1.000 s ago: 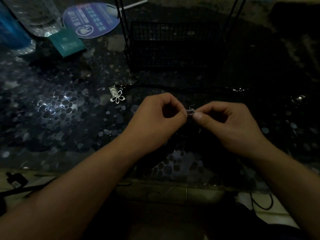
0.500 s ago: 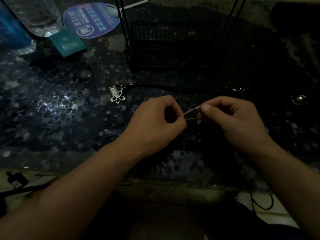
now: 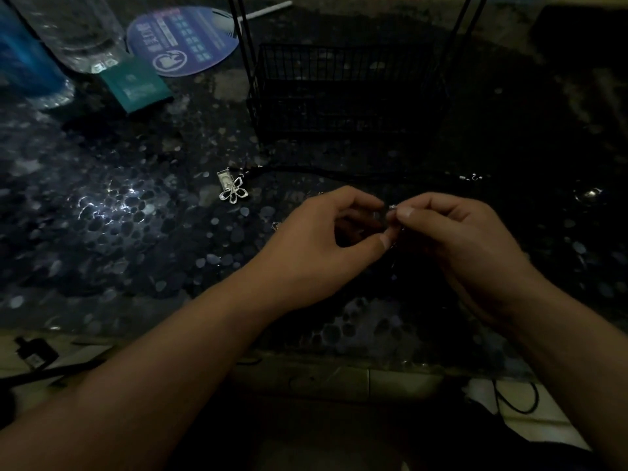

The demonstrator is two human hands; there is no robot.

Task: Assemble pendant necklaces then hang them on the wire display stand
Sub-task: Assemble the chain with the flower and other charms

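My left hand (image 3: 326,246) and my right hand (image 3: 455,239) meet fingertip to fingertip over the dark pebble-patterned table (image 3: 136,232). Between them they pinch a small silver necklace piece (image 3: 392,208); most of it is hidden by the fingers. A silver flower pendant (image 3: 233,191) lies on the table to the left, joined to a black cord (image 3: 356,173) that runs right to a small silver clasp (image 3: 472,177). The black wire display stand (image 3: 343,93) rises behind, its basket base on the table.
A clear plastic bottle (image 3: 78,32) and a blue bottle (image 3: 23,59) stand at the far left, with a teal card (image 3: 136,85) and a round blue fan (image 3: 180,39) beside them. Below the table's near edge lie a black cable and plug (image 3: 34,355).
My right hand has shifted left and its fingertips have closed back against my left fingertips. The short silver piece seen stretched between them half a second ago is now mostly covered.
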